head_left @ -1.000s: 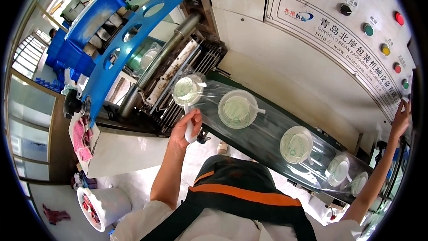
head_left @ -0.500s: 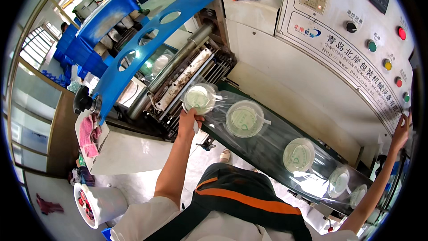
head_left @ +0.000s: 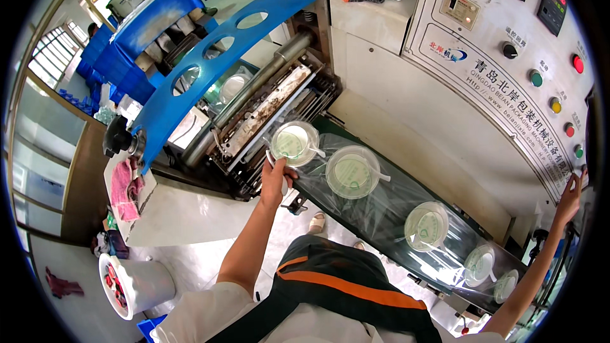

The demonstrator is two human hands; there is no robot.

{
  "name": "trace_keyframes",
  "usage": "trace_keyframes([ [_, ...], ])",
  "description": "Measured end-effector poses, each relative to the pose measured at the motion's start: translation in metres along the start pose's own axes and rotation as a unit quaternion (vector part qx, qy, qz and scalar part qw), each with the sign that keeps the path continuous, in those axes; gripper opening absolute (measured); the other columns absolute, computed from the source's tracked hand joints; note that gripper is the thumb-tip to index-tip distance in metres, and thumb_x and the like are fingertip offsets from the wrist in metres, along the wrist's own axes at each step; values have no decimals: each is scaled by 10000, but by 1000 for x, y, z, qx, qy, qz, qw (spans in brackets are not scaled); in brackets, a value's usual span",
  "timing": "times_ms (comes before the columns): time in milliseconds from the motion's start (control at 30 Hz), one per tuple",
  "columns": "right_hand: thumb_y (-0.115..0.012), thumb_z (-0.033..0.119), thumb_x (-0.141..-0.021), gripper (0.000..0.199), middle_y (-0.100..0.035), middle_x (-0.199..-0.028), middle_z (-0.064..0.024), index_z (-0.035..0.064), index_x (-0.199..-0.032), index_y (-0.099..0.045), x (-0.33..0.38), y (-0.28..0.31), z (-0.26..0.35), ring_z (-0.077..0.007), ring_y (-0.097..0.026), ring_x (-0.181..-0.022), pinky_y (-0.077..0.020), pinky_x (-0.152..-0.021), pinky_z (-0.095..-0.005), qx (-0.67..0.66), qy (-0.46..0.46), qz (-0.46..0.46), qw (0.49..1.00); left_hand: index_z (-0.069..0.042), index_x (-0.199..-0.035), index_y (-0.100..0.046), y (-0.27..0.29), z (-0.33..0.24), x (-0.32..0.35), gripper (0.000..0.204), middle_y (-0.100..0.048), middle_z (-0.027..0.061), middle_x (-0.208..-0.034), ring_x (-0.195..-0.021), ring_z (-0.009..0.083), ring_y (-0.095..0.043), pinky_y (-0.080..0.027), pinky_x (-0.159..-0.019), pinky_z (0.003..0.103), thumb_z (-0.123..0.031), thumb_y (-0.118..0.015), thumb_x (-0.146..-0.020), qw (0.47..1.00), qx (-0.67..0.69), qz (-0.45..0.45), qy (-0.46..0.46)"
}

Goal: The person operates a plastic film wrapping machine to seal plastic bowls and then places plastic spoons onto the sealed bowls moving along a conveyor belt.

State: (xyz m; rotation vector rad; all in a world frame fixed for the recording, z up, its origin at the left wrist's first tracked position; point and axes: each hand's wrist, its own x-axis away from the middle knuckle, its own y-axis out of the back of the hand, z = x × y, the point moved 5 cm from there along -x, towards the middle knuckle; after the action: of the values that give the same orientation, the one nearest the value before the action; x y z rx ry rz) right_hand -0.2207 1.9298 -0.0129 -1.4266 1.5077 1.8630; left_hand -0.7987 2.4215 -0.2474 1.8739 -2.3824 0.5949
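Observation:
My left hand (head_left: 275,178) grips the near edge of a round clear lidded cup (head_left: 293,143) wrapped in film, at the left end of the dark conveyor belt (head_left: 381,216), just outside the machine's roller mouth (head_left: 267,111). A second wrapped cup (head_left: 351,172) lies right beside it, and several more (head_left: 427,226) follow down the belt to the right. My right hand (head_left: 570,195) is stretched far right, fingers against the lower edge of the white control panel (head_left: 508,89) near its coloured buttons.
A blue perforated disc (head_left: 210,70) arches over the machine on the left. A pink rag (head_left: 124,187) lies on the white side table (head_left: 184,216). A white bucket (head_left: 136,282) stands on the floor at lower left. Blue crates (head_left: 114,63) sit further back.
My left hand has risen from beside the belt's edge to the first cup and taken hold of it. The right hand has stayed at the control panel.

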Motion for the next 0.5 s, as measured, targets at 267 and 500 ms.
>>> trace_keyframes([
  [267,-494,247,-866,203,-458,-1251,44,98,-974,-580,0,-4,-4,-199,-544,-556,-425,-495,-281,30,-2,-9,999,-14,-961,-455,1,7,1,208,-536,82,-647,-464,139,-524,-353,-303,214,-168,-466,-822,1000,-3,0,-7],
  [500,-472,209,-873,158,-413,-1288,16,90,-933,-556,-3,-11,17,-273,-599,-803,-467,-559,-321,66,-68,76,993,9,-948,-436,9,10,1,198,-533,95,-578,-440,139,-515,-356,-321,214,-142,-474,-825,999,-1,11,-52],
])
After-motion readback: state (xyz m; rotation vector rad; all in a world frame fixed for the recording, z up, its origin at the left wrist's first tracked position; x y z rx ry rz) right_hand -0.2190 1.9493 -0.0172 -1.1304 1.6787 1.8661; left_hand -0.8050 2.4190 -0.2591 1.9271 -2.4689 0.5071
